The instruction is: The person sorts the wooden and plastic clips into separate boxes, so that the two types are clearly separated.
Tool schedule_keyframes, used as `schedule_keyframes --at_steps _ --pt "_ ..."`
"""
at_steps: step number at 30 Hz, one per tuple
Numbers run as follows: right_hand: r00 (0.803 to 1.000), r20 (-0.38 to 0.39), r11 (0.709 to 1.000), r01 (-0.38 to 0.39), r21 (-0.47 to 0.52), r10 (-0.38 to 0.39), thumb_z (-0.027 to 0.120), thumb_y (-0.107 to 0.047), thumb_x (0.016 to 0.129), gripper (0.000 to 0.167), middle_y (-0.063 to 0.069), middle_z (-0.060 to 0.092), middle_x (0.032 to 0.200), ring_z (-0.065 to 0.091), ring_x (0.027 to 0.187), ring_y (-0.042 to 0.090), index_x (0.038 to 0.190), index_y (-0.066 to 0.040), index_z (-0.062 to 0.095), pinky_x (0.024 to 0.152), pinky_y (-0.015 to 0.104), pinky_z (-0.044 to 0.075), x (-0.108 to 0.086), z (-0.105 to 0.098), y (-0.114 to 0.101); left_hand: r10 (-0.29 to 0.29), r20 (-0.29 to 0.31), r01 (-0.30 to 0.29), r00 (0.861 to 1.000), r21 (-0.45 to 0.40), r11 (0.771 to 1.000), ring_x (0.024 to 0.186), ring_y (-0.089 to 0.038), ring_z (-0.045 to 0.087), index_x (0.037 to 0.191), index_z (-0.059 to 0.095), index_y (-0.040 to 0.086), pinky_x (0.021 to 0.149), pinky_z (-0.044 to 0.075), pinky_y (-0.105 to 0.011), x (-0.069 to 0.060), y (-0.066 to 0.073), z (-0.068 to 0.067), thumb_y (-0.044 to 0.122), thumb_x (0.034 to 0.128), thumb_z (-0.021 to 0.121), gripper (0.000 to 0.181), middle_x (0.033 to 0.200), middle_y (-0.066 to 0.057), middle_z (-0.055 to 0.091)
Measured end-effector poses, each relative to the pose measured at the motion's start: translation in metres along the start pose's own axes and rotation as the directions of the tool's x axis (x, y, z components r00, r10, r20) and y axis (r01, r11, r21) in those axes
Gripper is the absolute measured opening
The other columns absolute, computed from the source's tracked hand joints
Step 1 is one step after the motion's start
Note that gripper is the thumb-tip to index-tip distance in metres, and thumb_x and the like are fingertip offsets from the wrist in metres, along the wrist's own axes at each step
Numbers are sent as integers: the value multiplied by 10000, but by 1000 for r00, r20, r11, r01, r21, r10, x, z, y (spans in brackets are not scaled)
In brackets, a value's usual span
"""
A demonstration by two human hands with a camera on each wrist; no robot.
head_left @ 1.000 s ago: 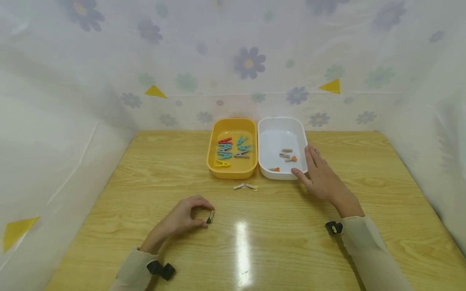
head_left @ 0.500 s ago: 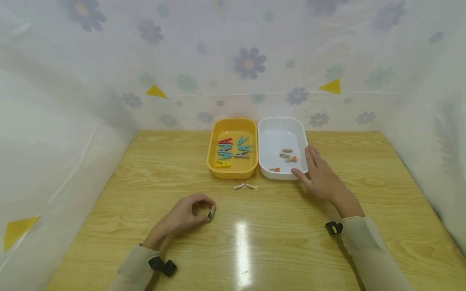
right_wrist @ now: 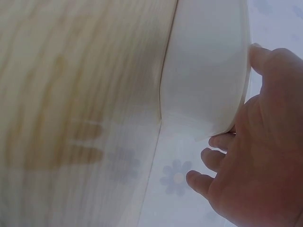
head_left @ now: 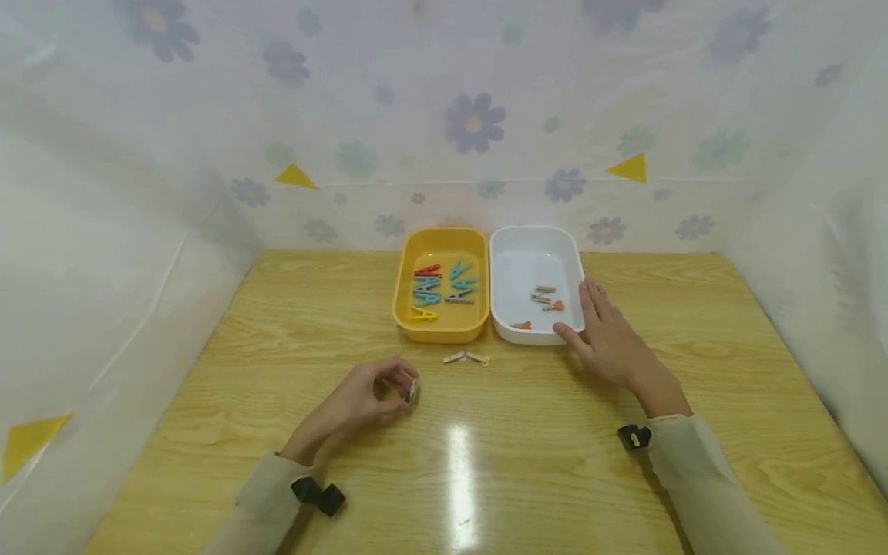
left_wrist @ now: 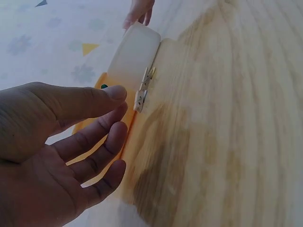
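Observation:
My left hand (head_left: 364, 397) pinches a small wooden clothespin (head_left: 412, 391) between thumb and fingers, above the table. In the left wrist view a green bit of the clothespin (left_wrist: 104, 86) peeks out behind the thumb; the rest is hidden. My right hand (head_left: 613, 339) rests against the near right corner of the white tray (head_left: 537, 237), thumb at the front rim and straight fingers along the side. Several small wooden clothespins, some with orange decorations, lie inside that tray. Two wooden clothespins (head_left: 454, 357) lie end to end on the table in front of the trays.
A yellow tray (head_left: 442, 336) stands against the white tray's left side, holding several plastic clothespins in red, blue, grey and yellow. The wooden table (head_left: 541, 455) meets a flowered curtain (head_left: 347, 100) behind the trays, and pale sheets hang at both sides.
My left hand has moved slightly right and towards the trays with the wooden clothespin, which has turned in its fingers. My right hand stays at the white tray.

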State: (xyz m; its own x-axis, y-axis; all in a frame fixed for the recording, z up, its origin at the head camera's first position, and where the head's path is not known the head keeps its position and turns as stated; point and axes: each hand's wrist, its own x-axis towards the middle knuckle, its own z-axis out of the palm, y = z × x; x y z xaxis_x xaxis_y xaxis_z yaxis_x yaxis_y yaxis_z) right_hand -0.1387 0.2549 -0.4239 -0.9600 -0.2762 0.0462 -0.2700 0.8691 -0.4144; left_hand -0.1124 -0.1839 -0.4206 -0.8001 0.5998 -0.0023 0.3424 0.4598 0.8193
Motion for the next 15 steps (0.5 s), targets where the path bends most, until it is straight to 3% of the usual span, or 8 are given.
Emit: schedule_keyframes --at_steps 6,15 --pt "1000 -18 1000 8 -2 -8 381 -563 1079 914 257 -48 1689 -48 1557 407 1611 41 -52 1199 648 138 -1 1 -2 58 26 -56 998 -93 994 1032 -233 699 1241 645 25 946 556 -441 9 4 1 -51 861 790 413 1087 -63 730" --pt "1000 -10 1000 3 0 -3 378 -570 1076 921 225 -90 1692 -60 1558 397 1610 39 -61 1200 650 130 0 1 0 63 29 -57 998 -176 983 1073 -295 682 1197 630 -17 974 545 -441 16 6 4 -73 854 788 381 1140 -140 695"
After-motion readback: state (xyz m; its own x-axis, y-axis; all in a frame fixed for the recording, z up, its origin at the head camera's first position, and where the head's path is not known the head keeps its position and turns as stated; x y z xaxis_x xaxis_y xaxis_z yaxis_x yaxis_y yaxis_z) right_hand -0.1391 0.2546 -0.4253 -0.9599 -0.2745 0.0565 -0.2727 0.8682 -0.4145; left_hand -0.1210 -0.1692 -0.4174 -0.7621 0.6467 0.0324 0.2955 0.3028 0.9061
